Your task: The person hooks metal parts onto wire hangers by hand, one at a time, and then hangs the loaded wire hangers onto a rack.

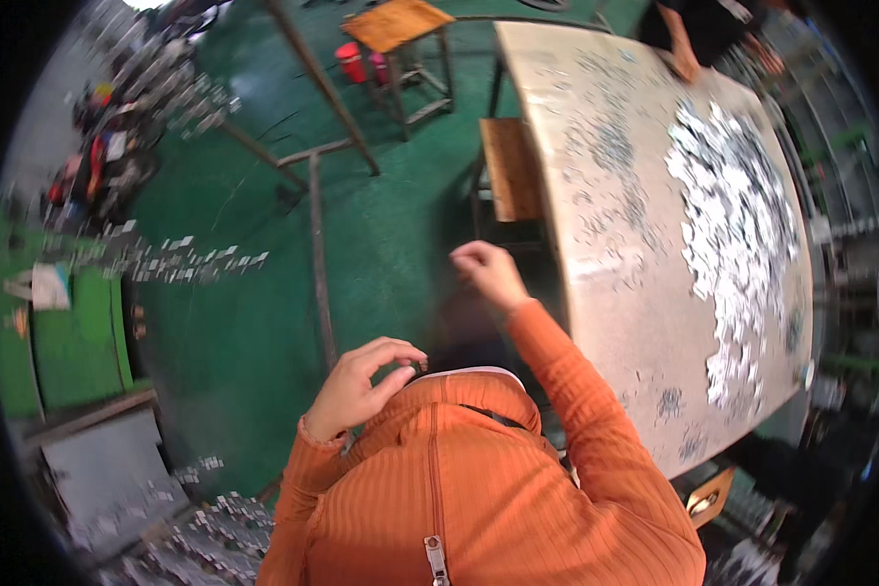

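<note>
My left hand [364,382] hovers in front of my orange jacket [479,469], fingers loosely curved and a gap showing between thumb and forefinger. I see nothing clearly held in it. Farther forward, my right hand [493,276] is raised beside the left edge of a big tan table [606,332], its fingers curled in and pressed together. What they hold, if anything, is too small to make out. Neither hand touches the table. Many small, flat, silvery-white pieces [732,205] lie heaped on its right half, and thin dark bits [610,146] are scattered on its left.
A wooden stool [513,171] stands against the table, another stool [397,26] beyond it near a red bucket [351,62]. A metal frame [317,234] rises from the green floor at left. Racked small pieces [181,259] hang beside green cabinets [73,352]. A person's hand [687,65] rests at the table's far edge.
</note>
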A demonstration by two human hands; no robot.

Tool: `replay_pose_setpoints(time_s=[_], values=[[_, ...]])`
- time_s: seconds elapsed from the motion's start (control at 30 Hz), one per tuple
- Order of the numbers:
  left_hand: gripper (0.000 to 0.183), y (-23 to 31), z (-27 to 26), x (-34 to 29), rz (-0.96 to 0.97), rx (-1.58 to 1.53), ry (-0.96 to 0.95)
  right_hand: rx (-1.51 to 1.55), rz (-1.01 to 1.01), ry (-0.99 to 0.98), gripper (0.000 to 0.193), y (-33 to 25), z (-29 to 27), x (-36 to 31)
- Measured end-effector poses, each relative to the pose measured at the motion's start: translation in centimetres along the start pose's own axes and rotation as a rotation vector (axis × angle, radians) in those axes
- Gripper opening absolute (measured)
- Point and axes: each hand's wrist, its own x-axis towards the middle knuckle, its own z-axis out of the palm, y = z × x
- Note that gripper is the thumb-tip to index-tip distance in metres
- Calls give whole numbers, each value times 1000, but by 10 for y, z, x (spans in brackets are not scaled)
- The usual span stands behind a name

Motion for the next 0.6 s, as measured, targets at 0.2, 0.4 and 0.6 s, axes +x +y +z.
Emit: replay_pose_setpoints(time_s=[0.2, 0.4, 0.6], values=[[17, 20, 21, 117, 44, 140, -212, 90, 142, 596, 12, 62, -188, -49], [17, 38, 58, 211, 141, 177, -348, -453, 3, 571, 14, 43, -233, 14], [18, 31, 65, 255, 76, 162, -420, -837, -65, 254, 7, 26, -239, 74]])
